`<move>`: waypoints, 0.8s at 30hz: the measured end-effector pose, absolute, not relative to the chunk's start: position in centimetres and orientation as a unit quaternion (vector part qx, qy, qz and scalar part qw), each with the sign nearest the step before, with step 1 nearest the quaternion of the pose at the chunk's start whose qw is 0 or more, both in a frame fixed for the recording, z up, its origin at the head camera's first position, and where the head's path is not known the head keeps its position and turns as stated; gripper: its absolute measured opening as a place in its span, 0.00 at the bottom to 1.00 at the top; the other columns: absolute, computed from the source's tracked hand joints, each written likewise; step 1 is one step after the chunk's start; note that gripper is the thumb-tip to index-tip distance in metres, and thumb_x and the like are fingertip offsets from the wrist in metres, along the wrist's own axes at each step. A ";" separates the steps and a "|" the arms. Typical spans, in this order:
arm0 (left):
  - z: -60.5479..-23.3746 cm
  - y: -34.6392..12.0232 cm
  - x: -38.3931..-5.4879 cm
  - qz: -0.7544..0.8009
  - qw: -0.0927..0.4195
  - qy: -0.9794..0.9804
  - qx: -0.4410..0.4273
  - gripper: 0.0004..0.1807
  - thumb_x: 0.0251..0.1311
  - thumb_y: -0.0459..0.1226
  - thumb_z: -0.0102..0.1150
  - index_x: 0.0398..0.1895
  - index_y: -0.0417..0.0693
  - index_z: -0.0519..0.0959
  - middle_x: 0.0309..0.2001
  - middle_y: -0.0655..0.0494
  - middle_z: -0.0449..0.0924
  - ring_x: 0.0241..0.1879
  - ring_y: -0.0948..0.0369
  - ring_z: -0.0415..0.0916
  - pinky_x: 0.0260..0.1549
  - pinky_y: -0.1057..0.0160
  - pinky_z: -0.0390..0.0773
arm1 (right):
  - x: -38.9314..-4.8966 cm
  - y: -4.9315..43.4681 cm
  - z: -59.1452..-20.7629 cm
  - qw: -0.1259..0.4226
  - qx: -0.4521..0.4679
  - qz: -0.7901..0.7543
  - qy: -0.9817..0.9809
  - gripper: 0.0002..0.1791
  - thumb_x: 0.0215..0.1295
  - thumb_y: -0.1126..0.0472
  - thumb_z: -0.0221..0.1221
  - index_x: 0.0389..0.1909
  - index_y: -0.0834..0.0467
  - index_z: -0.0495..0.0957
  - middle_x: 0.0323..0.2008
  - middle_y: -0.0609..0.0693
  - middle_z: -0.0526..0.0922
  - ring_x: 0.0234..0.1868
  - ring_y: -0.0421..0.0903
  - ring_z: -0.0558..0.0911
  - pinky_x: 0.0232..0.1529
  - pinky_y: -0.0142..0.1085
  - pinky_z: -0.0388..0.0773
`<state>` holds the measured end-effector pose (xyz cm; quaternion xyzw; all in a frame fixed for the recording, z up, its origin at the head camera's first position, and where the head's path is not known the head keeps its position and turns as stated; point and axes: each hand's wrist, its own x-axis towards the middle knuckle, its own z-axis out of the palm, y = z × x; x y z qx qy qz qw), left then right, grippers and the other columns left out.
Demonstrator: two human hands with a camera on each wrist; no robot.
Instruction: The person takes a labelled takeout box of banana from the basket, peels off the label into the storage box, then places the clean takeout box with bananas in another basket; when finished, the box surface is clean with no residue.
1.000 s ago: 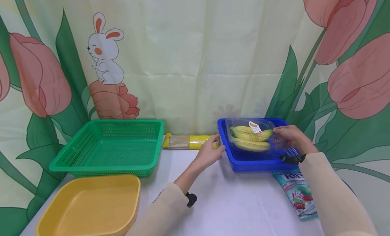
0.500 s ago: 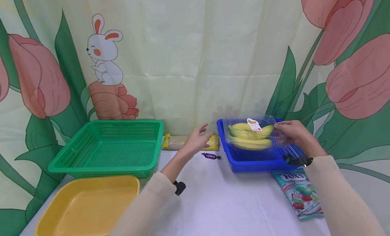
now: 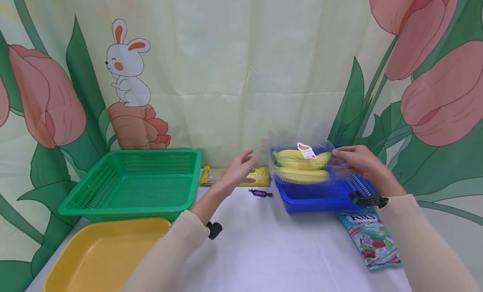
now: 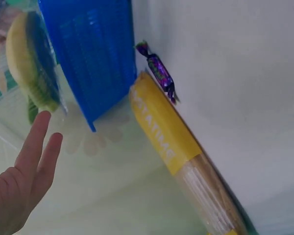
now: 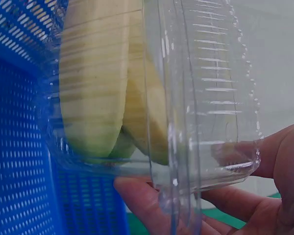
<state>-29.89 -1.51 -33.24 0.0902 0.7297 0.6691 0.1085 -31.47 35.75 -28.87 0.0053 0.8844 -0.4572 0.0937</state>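
Note:
A clear plastic clamshell box (image 3: 260, 158) of yellow bananas (image 3: 302, 174) hangs over the blue basket (image 3: 313, 206), a white label on its lid. My right hand (image 3: 360, 162) grips its right end; the right wrist view shows thumb and fingers on either side of the box's rim (image 5: 183, 161). My left hand (image 3: 239, 170) is left of the box, fingers spread and holding nothing. Beneath and behind it lies a yellow-and-clear packet of noodle-like sticks (image 3: 260, 177). A purple wrapped candy (image 3: 260, 193) lies on the table just in front of that packet.
A green basket (image 3: 188, 210) stands at the back left, with a yellow tub (image 3: 164, 229) in front of it. A teal FOX'S candy bag (image 3: 371, 241) lies below the blue basket, partly under the right sleeve. A printed curtain (image 3: 215, 74) hangs behind.
My right hand has lifted the banana box and moved it left. My left hand has drawn back left from the blue basket's edge, and the purple candy has come into view on the table.

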 end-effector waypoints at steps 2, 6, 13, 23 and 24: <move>-32.9 -1.7 -29.9 0.674 0.113 0.724 0.094 0.36 0.81 0.45 0.50 0.86 0.49 0.53 0.83 0.40 0.57 0.75 0.38 0.69 0.62 0.43 0.85 | -31.3 35.0 -28.8 0.092 0.001 -0.456 0.885 0.40 0.85 0.46 0.48 0.80 0.73 0.54 0.74 0.77 0.68 0.49 0.44 0.92 0.50 0.41 0.91; -32.1 -2.1 -29.6 0.676 0.121 0.721 0.090 0.38 0.80 0.47 0.51 0.87 0.52 0.50 0.83 0.42 0.59 0.77 0.38 0.68 0.61 0.45 0.86 | -30.8 33.4 -28.6 0.087 -0.013 -0.454 0.887 0.39 0.85 0.46 0.49 0.80 0.72 0.56 0.73 0.77 0.70 0.52 0.51 0.92 0.49 0.40 0.91; -30.9 -3.1 -29.0 0.663 0.120 0.735 0.080 0.42 0.79 0.51 0.51 0.88 0.59 0.45 0.84 0.44 0.54 0.78 0.39 0.65 0.60 0.43 0.86 | -30.1 30.9 -28.8 0.082 -0.038 -0.463 0.882 0.39 0.84 0.46 0.51 0.80 0.70 0.59 0.70 0.76 0.73 0.53 0.56 0.92 0.49 0.42 0.91; -30.9 -5.3 -27.9 0.648 0.117 0.751 0.054 0.42 0.78 0.51 0.52 0.88 0.61 0.45 0.86 0.44 0.48 0.81 0.35 0.57 0.52 0.37 0.88 | -29.2 27.7 -29.5 0.072 -0.049 -0.489 0.868 0.36 0.83 0.48 0.54 0.79 0.68 0.63 0.67 0.74 0.78 0.45 0.50 0.93 0.47 0.42 0.91; -30.9 -5.6 -27.8 0.645 0.116 0.754 0.056 0.42 0.78 0.51 0.52 0.88 0.62 0.46 0.86 0.43 0.49 0.81 0.35 0.57 0.51 0.38 0.89 | -29.1 27.4 -29.6 0.072 -0.050 -0.490 0.867 0.36 0.83 0.48 0.54 0.79 0.68 0.63 0.66 0.74 0.78 0.45 0.51 0.93 0.47 0.42 0.91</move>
